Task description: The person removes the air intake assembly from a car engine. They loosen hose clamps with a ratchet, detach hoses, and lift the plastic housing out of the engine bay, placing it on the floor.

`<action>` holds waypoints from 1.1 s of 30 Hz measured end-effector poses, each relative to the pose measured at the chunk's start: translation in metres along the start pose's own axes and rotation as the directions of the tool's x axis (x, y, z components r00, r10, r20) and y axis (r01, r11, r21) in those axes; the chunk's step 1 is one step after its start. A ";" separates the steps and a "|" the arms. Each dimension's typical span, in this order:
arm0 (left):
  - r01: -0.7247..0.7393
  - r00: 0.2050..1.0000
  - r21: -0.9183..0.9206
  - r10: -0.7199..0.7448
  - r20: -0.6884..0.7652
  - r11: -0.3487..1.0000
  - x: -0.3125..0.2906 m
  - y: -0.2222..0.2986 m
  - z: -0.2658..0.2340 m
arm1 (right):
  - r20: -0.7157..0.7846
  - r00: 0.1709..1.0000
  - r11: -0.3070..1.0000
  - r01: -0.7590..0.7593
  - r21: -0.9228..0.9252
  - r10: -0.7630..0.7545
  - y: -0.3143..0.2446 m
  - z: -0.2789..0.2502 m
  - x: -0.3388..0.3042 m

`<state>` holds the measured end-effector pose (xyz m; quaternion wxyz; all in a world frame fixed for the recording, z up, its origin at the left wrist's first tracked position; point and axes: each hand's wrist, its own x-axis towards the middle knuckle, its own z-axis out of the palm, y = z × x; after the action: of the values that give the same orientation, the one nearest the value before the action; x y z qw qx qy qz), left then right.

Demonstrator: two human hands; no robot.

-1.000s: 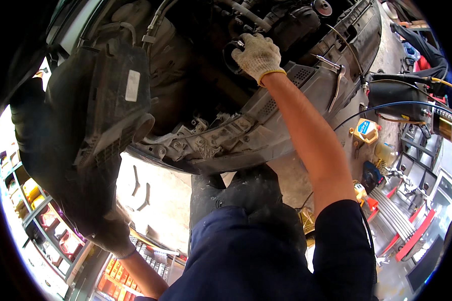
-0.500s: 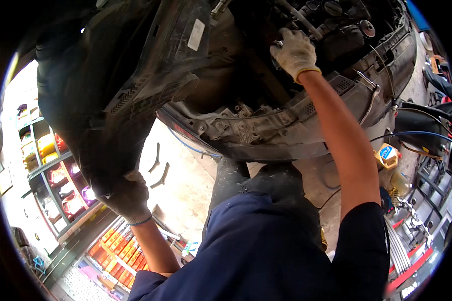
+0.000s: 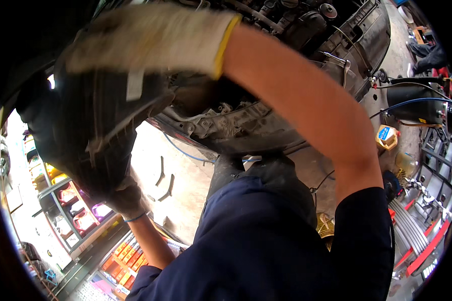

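A large black plastic car panel with a pale label stands at the left, beside the open engine bay. My left hand, in a dirty knitted glove, is closed round its lower end. Across the panel's upper part reaches my right hand, in a cream glove with a yellow cuff. Motion smears that hand, so its fingers and any contact with the panel are unclear. Behind my right forearm lies the dusty front end of the car. Engine parts show above the forearm.
A silver metal tool rests on the car's front edge. Two dark strips lie on the floor. To the right are a dark cylinder with hoses and a yellowish jug. Shelves with bottles and orange boxes stand left.
My right hand has left the engine bay and swung left over the panel. The left hand keeps its hold on the panel's lower end. My view has shifted, so the car sits further left.
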<state>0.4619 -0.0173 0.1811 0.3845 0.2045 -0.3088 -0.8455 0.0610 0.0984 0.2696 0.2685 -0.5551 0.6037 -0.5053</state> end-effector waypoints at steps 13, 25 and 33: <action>-0.149 0.946 0.220 0.204 -0.253 0.964 -0.094 0.057 -0.008 | -0.248 0.893 0.914 0.401 0.060 -0.376 -0.139 0.127 -0.141; -0.184 0.910 0.229 0.254 -0.327 0.956 -0.121 0.047 -0.001 | -0.183 0.859 0.851 0.505 0.143 -0.478 -0.167 0.139 -0.158; -0.168 0.909 0.224 0.239 -0.340 0.960 -0.118 0.039 -0.001 | -0.198 0.847 0.855 0.514 0.067 -0.494 -0.163 0.136 -0.150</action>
<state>0.5562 0.0534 0.2196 0.5002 0.3598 -0.3311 -0.7146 0.2826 0.2176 0.3352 0.1049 -0.6313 0.4267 -0.6391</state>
